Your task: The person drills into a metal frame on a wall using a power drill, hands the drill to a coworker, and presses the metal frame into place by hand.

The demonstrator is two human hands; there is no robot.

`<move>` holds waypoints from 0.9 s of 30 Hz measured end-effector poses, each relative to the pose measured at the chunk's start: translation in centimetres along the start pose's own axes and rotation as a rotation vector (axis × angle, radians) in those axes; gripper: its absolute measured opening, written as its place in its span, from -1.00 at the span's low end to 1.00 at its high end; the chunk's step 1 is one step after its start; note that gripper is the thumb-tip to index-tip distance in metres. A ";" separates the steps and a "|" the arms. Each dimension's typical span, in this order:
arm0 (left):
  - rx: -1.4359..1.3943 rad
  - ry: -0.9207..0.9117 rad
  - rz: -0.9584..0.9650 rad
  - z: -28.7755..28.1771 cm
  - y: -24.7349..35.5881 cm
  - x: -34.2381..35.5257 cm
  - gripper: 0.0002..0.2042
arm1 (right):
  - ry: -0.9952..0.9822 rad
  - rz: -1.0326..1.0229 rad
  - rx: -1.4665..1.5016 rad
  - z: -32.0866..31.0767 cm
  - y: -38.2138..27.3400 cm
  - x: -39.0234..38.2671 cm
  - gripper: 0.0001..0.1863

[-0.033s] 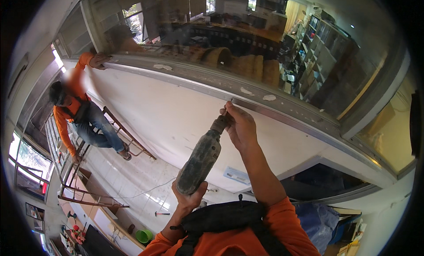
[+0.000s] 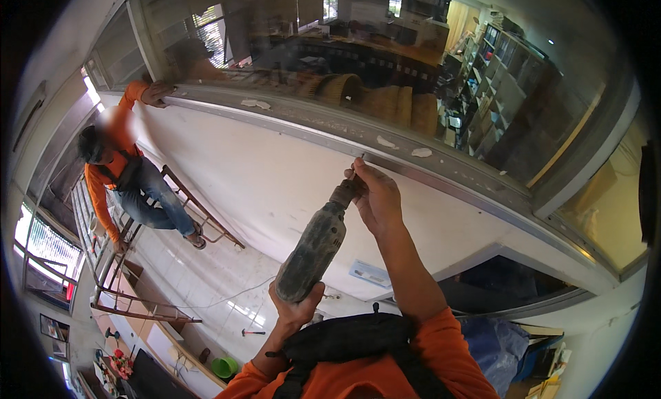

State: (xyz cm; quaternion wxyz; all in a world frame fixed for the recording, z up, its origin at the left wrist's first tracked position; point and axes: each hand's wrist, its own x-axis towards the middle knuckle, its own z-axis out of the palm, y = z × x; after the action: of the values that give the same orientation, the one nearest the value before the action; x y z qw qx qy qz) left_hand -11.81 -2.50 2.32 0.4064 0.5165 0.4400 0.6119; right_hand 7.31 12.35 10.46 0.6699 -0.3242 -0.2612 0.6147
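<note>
A dusty dark power drill (image 2: 313,247) points up and away, toward the metal window frame (image 2: 441,158). My left hand (image 2: 297,306) is wrapped round its rear end from below. Ahead of the chuck (image 2: 343,192), my right hand (image 2: 375,196) is closed, with thumb and fingers pinched round the thin drill bit just under the frame's lower edge. The bit's tip (image 2: 363,156) meets or nearly meets that edge; I cannot tell whether it is in a hole. White flakes (image 2: 421,152) lie on the frame's ledge.
A co-worker (image 2: 127,165) in orange sits on a metal scaffold (image 2: 113,302) at left, one hand on the frame. Far below are a tiled floor (image 2: 237,289) with a hammer (image 2: 253,333), a cable (image 2: 220,304) and a green bucket (image 2: 224,367). Glass panes (image 2: 275,48) rise above the ledge.
</note>
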 end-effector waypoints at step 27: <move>0.001 -0.019 -0.035 -0.5 -0.9 -0.5 -0.49 | -0.070 0.011 0.028 -0.2 0.3 0.0 -0.71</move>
State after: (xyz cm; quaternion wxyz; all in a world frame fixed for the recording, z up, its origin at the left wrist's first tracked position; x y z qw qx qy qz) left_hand -12.24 -2.75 1.30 0.4209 0.5146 0.4454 0.5996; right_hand 7.27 12.37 10.15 0.6615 -0.2944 -0.2742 0.6329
